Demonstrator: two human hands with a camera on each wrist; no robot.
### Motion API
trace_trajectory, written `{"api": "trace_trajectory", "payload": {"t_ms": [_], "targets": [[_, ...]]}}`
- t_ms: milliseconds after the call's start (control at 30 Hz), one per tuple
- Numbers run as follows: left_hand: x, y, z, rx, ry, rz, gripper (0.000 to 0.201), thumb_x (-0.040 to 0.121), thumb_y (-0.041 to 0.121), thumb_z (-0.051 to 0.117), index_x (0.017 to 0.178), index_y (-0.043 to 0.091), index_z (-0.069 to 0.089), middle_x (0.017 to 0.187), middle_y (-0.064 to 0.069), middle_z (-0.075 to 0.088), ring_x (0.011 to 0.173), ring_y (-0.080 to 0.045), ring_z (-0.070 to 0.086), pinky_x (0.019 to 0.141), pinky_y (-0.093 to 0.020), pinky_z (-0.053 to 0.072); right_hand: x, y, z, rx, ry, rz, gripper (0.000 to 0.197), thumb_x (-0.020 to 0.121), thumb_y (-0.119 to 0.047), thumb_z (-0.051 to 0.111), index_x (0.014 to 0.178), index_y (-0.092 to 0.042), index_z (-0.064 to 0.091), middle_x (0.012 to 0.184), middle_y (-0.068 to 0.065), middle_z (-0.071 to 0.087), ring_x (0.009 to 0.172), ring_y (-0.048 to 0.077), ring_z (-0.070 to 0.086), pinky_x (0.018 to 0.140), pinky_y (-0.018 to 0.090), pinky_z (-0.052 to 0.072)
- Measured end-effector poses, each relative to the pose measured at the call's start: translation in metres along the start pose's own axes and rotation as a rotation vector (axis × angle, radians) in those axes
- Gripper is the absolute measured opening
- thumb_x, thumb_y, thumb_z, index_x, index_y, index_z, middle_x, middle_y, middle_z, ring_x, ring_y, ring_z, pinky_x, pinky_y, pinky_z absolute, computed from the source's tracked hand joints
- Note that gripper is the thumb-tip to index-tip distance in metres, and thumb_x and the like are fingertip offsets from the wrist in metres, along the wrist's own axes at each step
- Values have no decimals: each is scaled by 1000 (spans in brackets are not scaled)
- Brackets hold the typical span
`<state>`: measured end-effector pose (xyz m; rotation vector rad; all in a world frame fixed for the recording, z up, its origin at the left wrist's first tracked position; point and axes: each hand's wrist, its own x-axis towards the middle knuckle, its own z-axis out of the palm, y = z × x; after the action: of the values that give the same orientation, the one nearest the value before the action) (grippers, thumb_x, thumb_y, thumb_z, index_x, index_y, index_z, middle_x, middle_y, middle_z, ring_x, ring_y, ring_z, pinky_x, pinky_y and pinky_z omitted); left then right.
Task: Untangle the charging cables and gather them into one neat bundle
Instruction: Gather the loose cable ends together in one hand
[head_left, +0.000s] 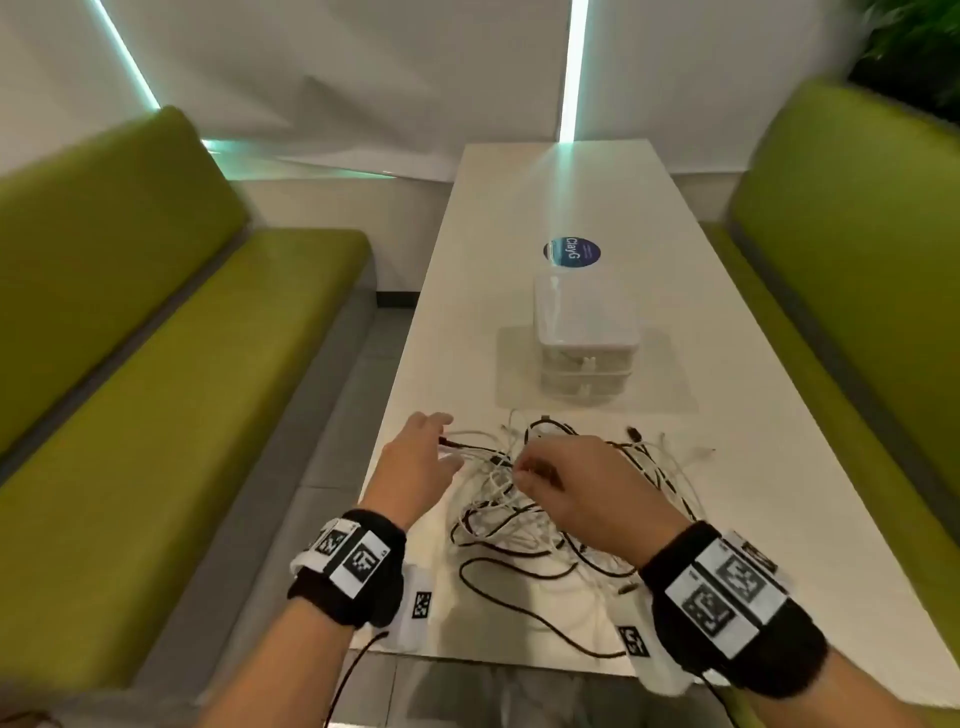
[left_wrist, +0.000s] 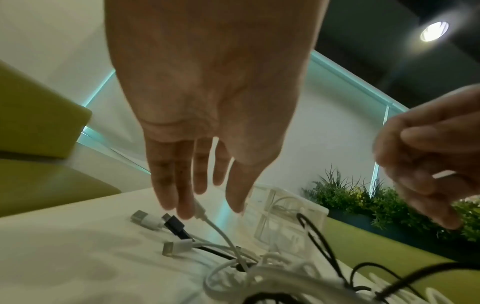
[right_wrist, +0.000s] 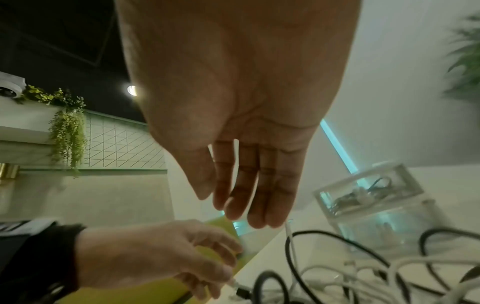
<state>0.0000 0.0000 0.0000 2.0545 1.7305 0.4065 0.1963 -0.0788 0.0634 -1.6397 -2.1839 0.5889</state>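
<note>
Starting on the left: hovering the left hand over the near-left side of the pile, fingers straight and slightly spread, not closing on anything. Pointing down at a few loose plugs, two white and one black, lying right under the fingertips. Touching or just hovering, not managing to tell from these angles.

Moving right: looking at one big knot of white and black charging cables, lying at the near end of the white table. Holding the right hand over the middle of that knot, fingertips curling in toward the left hand. Maybe pinching a white strand, but way too blurry for calling it. Hanging close together, those two hands, not touching.

Guessing at the very first step here: hunting for a free end, with nothing separated or bundled yet. Probably needing next: pinching one plug with the left hand, pinning the knot with the right, and feeding that single lead back out through the loops. Going slowly, not yanking, for fear of tightening everything.

As for writing: spotting square black-and-white code markers on both wristbands, no letters. Reading "ClayG" on a round dark-blue sticker further back, smaller print too tiny for reading. Finding no label on the stacked clear boxes just in front of it.
</note>
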Motion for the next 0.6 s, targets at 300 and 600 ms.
{"api": "trace_trajectory", "payload": {"t_ms": [300,600], "targets": [[29,-12,16,55,-19,1,9,86,25,69,94,24,72,98,3,65,93,-16,61,76,-24,40,36,15,42,42,-106,92,22,96,-31,51,108,-19,66,108,-3,65,101,14,59,86,30,47],[17,9,0,-235,-102,99,24,82,32,74,105,35,73,94,14,70,81,1,63,80,-20,50,25,14,43,32,-30,150,39,99,-36,47,134,-20,52,131,-1,56,120,17,53,100,33,42]]}}
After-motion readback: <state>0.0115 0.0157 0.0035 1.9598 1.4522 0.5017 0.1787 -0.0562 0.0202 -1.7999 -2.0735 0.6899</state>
